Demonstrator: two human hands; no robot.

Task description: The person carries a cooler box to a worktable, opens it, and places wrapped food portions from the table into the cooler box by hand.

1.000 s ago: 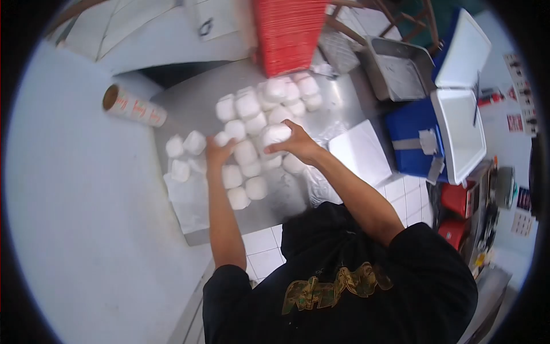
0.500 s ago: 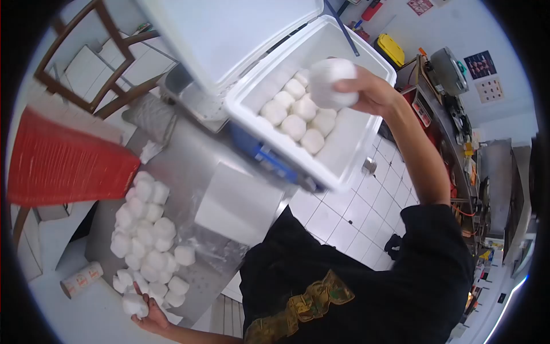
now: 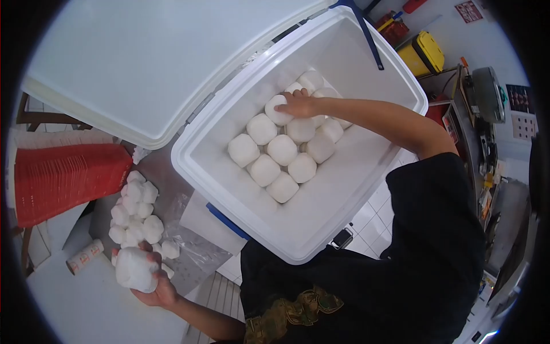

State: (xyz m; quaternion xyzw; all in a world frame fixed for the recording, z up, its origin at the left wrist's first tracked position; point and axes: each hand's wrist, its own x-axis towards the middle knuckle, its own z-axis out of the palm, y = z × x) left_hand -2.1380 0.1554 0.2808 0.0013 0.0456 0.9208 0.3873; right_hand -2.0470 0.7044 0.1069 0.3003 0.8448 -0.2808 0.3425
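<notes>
My left hand (image 3: 157, 286) is at the lower left, fingers wrapped round a white round bundle (image 3: 134, 269). Just behind it, more white bundles (image 3: 134, 198) are piled on the metal table (image 3: 163, 166). My right hand (image 3: 299, 104) reaches into the open white cooler (image 3: 240, 229), its fingers closed against another white bundle (image 3: 277, 109). Around that hand, several similar bundles (image 3: 282, 150) lie close together on the cooler's floor.
The cooler's raised lid (image 3: 143, 63) fills the upper left. A stack of red items (image 3: 69, 178) stands at the left, with a printed cylinder (image 3: 85, 257) below it. Clear plastic (image 3: 197, 243) lies beside the pile. A counter with cookware (image 3: 487, 94) runs along the right.
My right hand has gone down into the cooler with its bundle. My left hand has lifted a bundle nearer to the camera. The view has shifted, and the cooler appears larger.
</notes>
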